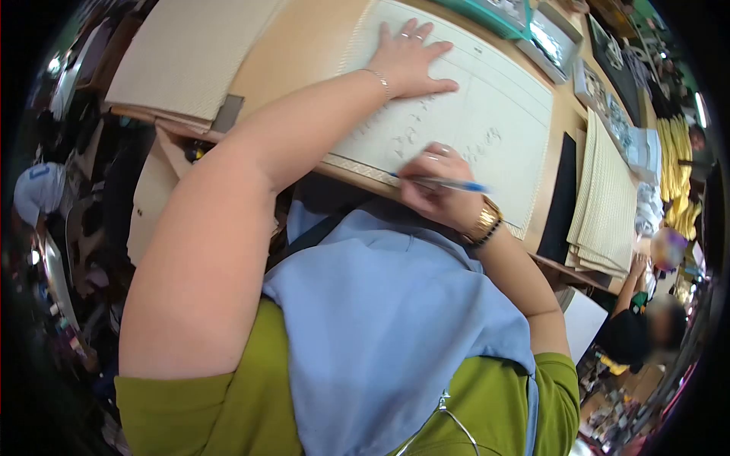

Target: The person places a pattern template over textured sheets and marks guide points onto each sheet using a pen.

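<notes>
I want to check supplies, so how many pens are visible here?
1: the pen in the right hand, at the near side of the big sheet. Others may be hidden.

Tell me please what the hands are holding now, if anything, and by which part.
The right hand holds a pen near its front end, its blue back end pointing toward the wrist. The left hand holds nothing.
</notes>
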A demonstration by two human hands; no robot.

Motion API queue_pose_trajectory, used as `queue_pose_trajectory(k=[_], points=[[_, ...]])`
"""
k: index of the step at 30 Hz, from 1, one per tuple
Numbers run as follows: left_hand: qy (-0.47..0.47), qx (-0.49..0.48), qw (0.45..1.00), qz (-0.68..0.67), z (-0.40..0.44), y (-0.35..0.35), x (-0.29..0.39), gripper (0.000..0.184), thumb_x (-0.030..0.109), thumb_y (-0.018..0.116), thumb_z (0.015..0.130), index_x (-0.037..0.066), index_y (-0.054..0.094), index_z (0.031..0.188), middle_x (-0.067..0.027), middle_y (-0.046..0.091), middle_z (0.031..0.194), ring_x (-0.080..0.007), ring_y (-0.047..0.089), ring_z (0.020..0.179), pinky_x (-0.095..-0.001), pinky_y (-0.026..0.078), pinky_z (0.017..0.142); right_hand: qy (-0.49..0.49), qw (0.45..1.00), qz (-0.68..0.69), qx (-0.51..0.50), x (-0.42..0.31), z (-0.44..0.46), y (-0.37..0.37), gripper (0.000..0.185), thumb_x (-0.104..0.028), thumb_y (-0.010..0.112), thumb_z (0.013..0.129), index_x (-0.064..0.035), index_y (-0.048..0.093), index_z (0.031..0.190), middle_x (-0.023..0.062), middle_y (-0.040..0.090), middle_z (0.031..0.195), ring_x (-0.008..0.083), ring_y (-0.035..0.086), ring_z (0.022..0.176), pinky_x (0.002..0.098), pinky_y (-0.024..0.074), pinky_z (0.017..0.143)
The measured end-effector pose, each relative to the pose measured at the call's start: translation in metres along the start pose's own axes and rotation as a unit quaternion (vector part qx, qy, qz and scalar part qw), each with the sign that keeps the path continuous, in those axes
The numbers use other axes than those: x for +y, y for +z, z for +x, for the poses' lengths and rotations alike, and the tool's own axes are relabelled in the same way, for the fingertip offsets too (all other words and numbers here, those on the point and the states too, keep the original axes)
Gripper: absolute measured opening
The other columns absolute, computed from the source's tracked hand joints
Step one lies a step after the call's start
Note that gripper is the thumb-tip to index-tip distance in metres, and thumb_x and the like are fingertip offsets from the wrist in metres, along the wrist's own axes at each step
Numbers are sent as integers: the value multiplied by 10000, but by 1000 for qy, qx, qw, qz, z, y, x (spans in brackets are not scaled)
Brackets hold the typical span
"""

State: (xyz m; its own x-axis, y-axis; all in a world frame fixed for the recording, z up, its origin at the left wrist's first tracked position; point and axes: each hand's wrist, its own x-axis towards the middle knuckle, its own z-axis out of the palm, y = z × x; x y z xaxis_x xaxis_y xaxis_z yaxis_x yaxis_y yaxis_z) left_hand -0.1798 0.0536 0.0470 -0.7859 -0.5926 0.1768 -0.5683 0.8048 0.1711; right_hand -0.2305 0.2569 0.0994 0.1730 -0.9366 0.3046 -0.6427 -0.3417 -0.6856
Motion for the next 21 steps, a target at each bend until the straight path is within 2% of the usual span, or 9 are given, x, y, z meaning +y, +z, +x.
queue_pose_trajectory(k=[3, 4, 7, 10, 17, 21], points=[[4, -5, 1000, 6, -1, -2, 2, 839, 784, 485, 794, 290, 406, 1467, -138, 279, 1569, -358, 192, 1463, -690, 138, 1108, 99, 988, 13, 118, 5, -50, -46, 116, 17, 671, 696, -64, 657, 778, 64, 648, 706, 210, 580, 657, 317, 486, 625], [9, 2, 1000, 7, 0, 1, 1, 843, 784, 485, 794, 289, 401, 1471, -136, 278, 1570, -358, 197, 1462, -687, 137, 1110, 123, 980, -13, 153, 11, -72, -60, 84, 25, 661, 707, -41, 661, 759, 74, 648, 710, 175, 570, 661, 295, 480, 634], [10, -6, 1000, 19, 2, 2, 2, 832, 767, 504, 800, 290, 396, 1472, -126, 276, 1571, -347, 199, 1464, -691, 142, 1107, 201, 959, -39, 195, 15, -125, -81, 67, 12, 667, 715, -36, 658, 762, 69, 644, 708, 169, 571, 661, 292, 472, 620], [8, -2, 1000, 26, 1, 0, 2, 816, 750, 523, 805, 292, 397, 1469, -121, 276, 1572, -336, 197, 1467, -693, 149, 1104, 220, 955, -84, 178, 11, -152, -80, 69, 2, 676, 716, -42, 658, 766, 70, 642, 703, 183, 577, 649, 304, 478, 608], [6, -2, 999, 36, 2, 1, 2, 789, 731, 539, 812, 308, 401, 1464, -113, 278, 1570, -322, 193, 1468, -698, 156, 1100, 165, 966, -86, 181, 11, -138, -67, 79, -13, 693, 716, -60, 642, 755, 69, 628, 667, 221, 584, 632, 328, 480, 610], [10, 8, 999, 37, 3, 3, 0, 824, 775, 519, 786, 300, 421, 1452, -129, 293, 1563, -333, 212, 1462, -701, 170, 1097, 206, 950, -132, 193, 17, -171, -90, 86, -14, 691, 718, -64, 635, 761, 81, 633, 683, 241, 589, 646, 331, 481, 622]])
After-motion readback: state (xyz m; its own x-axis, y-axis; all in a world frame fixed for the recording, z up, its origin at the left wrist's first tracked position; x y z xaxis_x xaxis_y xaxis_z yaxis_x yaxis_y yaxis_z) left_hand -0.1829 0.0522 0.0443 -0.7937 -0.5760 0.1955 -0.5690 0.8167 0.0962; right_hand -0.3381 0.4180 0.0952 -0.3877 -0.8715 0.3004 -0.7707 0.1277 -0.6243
